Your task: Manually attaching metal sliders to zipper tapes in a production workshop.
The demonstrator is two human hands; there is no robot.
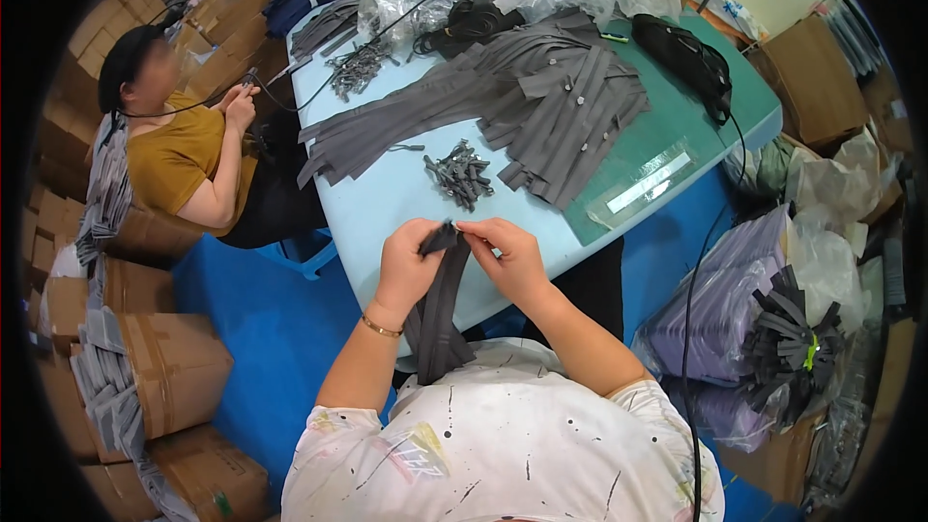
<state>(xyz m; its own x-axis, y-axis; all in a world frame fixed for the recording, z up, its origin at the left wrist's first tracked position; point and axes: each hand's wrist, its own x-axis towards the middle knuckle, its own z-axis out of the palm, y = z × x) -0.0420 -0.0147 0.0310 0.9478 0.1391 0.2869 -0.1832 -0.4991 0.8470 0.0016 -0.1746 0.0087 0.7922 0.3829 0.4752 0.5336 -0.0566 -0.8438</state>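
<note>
My left hand [411, 266] is closed around the folded end of a dark grey zipper strip [444, 304], held just over the table's near edge. The rest of the strip hangs down onto my lap. My right hand [509, 258] pinches at the same end with thumb and forefinger; anything small between those fingertips is too small to make out. Beyond my hands lies a heap of small grey zipper pulls [458, 176] with metal bits. Long grey zipper strips [416, 101] spread across the table behind it, several with small light pieces on them.
A co-worker [193, 155] in a mustard top sits at the table's left, hands round something small. Another heap of small metal-and-grey pieces [358, 70] lies there. A black pouch [684, 63] rests on the green mat [619, 188]. Cardboard boxes [174, 367] and purple wrapped bundles [720, 295] flank me.
</note>
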